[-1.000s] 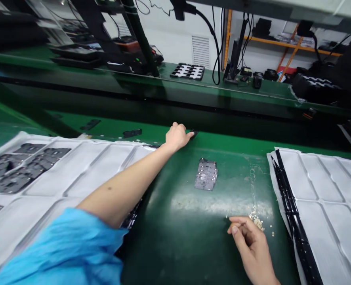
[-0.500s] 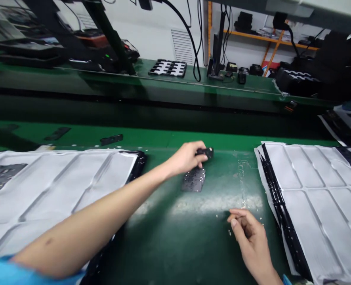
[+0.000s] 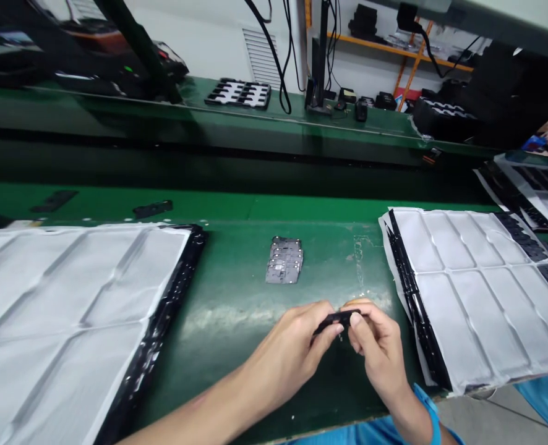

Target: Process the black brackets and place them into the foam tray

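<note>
Head cam; L hand [image 3: 297,340], R hand [image 3: 380,346]: grip pinching blk part [image 3: 333,319] over grn bench [image 3: 237,337]; any txt illegible

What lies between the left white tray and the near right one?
In the head view, grey parts lie on the green table; nearer, the left hand and right hand hold a black part.

Setting: factory workshop, probably a small-parts assembly line. Evidence: long green-topped desk [image 3: 218,358] running across the view; lined trays stacked at left [image 3: 93,278] and more lined trays at right [image 3: 469,303] — white sheets moulded into rows of compartments. Flat grey parts [image 3: 285,262] lie between the stacks. Behind: black tray of white pieces [image 3: 239,94], an orange-framed shelf [image 3: 362,41] with stored items — plus a louvred wall vent [image 3: 261,59] and hanging cables [image 3: 282,89].
</note>
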Available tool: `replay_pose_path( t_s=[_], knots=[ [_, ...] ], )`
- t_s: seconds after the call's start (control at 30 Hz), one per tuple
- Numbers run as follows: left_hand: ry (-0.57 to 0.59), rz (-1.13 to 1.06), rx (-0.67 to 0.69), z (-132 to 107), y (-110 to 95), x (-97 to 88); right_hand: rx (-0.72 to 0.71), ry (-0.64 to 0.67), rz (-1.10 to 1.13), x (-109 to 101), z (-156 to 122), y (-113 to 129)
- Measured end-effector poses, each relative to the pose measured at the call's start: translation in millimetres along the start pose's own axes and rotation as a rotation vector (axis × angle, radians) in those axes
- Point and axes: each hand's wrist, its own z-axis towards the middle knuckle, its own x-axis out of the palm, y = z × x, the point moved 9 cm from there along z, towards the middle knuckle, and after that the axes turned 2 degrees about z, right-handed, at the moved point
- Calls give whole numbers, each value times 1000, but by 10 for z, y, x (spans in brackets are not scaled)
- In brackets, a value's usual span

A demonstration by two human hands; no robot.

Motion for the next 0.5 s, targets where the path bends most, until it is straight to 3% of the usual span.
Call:
replay_pose_path(
  t_s=[0.2, 0.5],
  knots=[
    [-67, -33, 73, -82, -48, 172, -49, -32, 76, -92, -56, -51],
    [-55, -47, 60, -48, -32, 286, -95, -84, 12, -170, -49, -66]
  ],
)
